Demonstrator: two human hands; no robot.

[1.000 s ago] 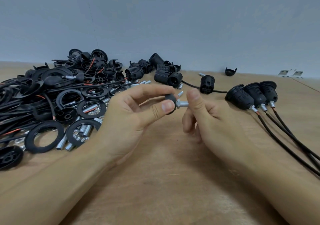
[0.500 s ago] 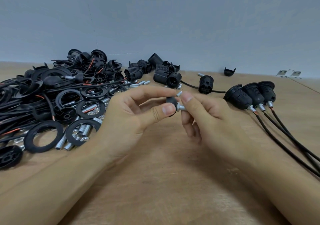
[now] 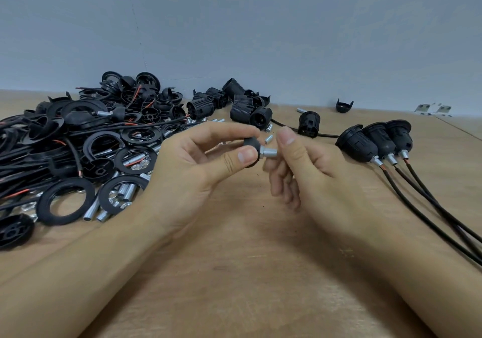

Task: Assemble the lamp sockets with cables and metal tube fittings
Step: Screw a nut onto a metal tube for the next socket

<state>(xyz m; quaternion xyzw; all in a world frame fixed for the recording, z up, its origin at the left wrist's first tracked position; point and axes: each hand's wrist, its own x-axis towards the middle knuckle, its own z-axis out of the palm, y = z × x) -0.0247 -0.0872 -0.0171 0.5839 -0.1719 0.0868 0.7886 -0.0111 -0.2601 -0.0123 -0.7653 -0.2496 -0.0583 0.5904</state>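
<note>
Wooden bench (image 3: 234, 272) against a plain grey wall. Left hand (image 3: 198, 170) pinching a small black socket cap (image 3: 251, 143) between thumb and forefinger, with a short metal tube (image 3: 270, 152) stuck out of it to the right. Right hand (image 3: 310, 170) now just clear of the tube after pinching it half a second ago, fingers loosely curled, holding nothing; probably re-gripping between twists. Heap of black rings, cables and tubes (image 3: 78, 150) at far left; three finished sockets (image 3: 375, 139) with cables at right.
</note>
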